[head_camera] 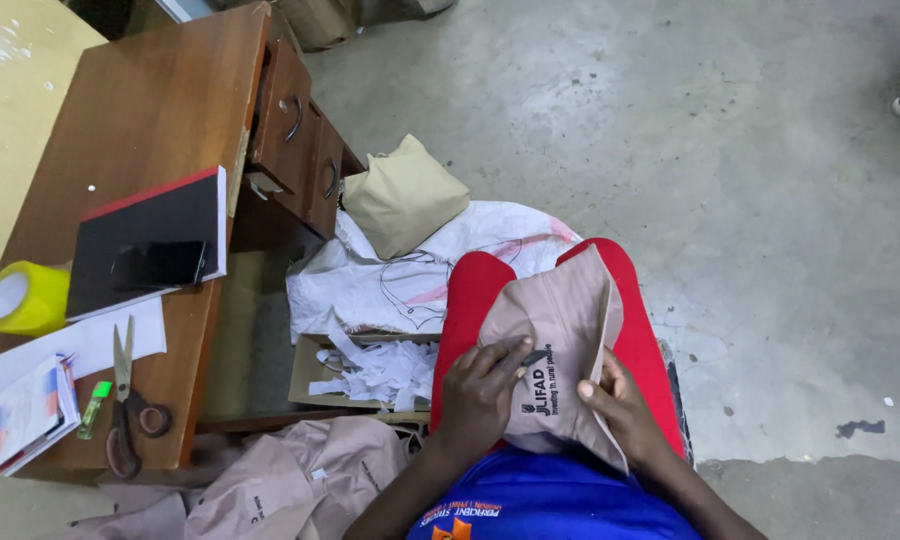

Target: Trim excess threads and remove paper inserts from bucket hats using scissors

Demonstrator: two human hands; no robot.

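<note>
1. The left hand (480, 392) presses a small dark tool (533, 357) between thumb and fingers onto the beige fabric bag (560, 320), just above the bag's dark print.
2. The right hand (620, 405) pinches the bag's right edge, thumb on top (fingers hidden behind the cloth).
3. The bag lies across the red-clad lap (470, 290), directly under both hands.
4. Left of the left hand, a cardboard box (315, 385) holds white paper scraps (385, 370).
5. Further left, scissors (125, 405) lie on the wooden desk (150, 110), well apart.
</note>
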